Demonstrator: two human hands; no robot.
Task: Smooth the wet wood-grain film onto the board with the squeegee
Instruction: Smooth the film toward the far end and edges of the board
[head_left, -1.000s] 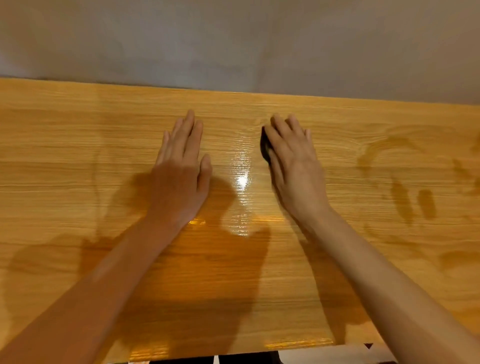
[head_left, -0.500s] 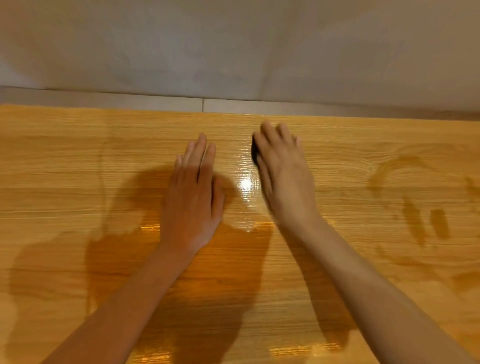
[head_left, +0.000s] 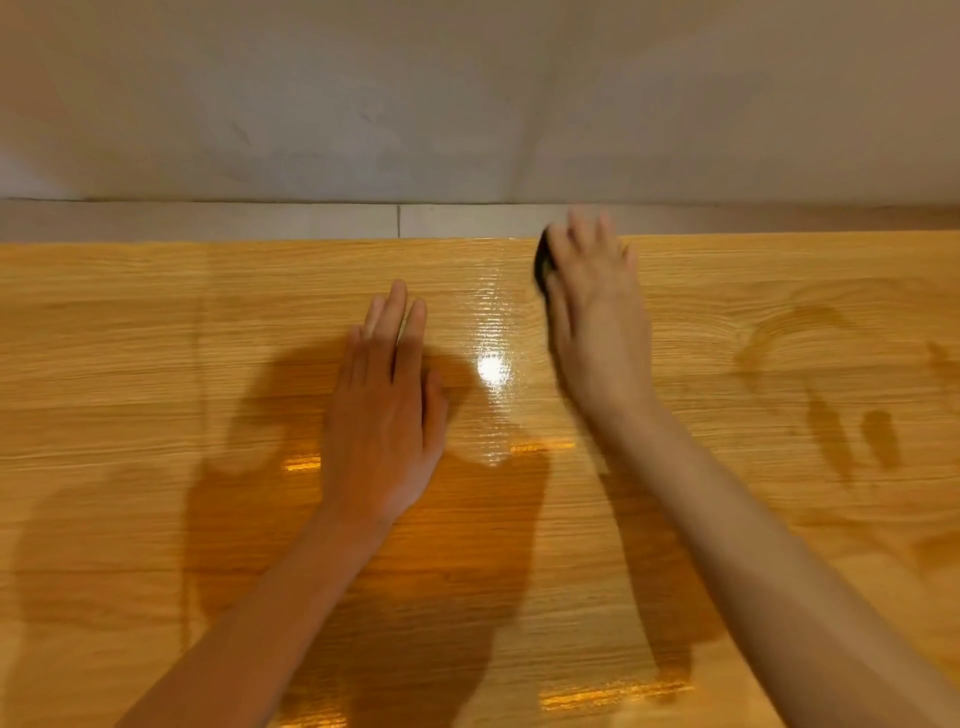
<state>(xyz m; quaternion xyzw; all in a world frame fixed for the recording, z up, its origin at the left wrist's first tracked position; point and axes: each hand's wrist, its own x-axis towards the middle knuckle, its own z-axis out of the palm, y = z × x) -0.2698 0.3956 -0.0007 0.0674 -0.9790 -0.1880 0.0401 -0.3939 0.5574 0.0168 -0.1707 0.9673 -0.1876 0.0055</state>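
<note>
Glossy wood-grain film covers the board across the whole width of the view. My left hand lies flat on the film near the middle, fingers together, holding nothing. My right hand presses a dark squeegee against the film at the board's far edge; only the tool's left end shows past my fingers. This hand is blurred by motion. A bright wet sheen lies between the two hands.
Dark damp patches mark the film on the right. Beyond the far edge of the board runs a pale tiled strip, and behind it rises a grey wall.
My right hand has slid the squeegee away from me to the far edge of the board. My left hand has stayed flat on the film. The view has tilted up, showing more wall.
</note>
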